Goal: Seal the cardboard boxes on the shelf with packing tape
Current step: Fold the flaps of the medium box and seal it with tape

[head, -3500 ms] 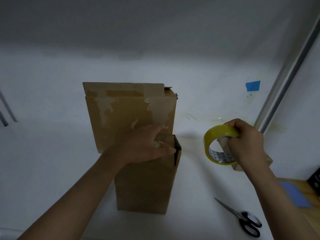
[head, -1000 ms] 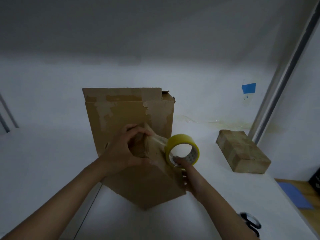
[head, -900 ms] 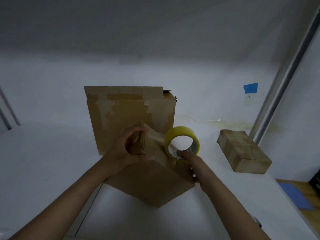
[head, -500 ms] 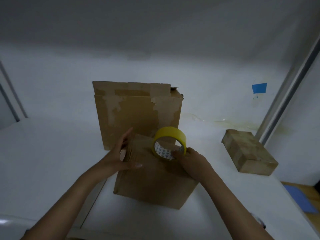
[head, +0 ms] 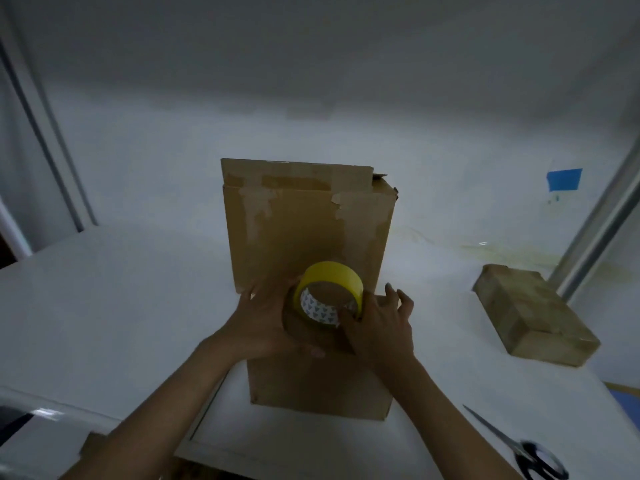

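Both grips meet at the top of the front box (head: 318, 386), which now faces the view squarely, no longer skewed as half a second ago.
The right grip (head: 377, 330) pinches the yellow tape roll (head: 330, 275), thumb hooked in its core; the roll has risen to the box's top edge. The left grip (head: 259, 320) has left the box's side edge and clasps its top beside the roll. This box is closed, its contents unseen. Just behind it stands the tall box (head: 304, 230), one flap up, its inside hidden. A flat box (head: 530, 323) lies closed well to the right on the shelf (head: 121, 306).
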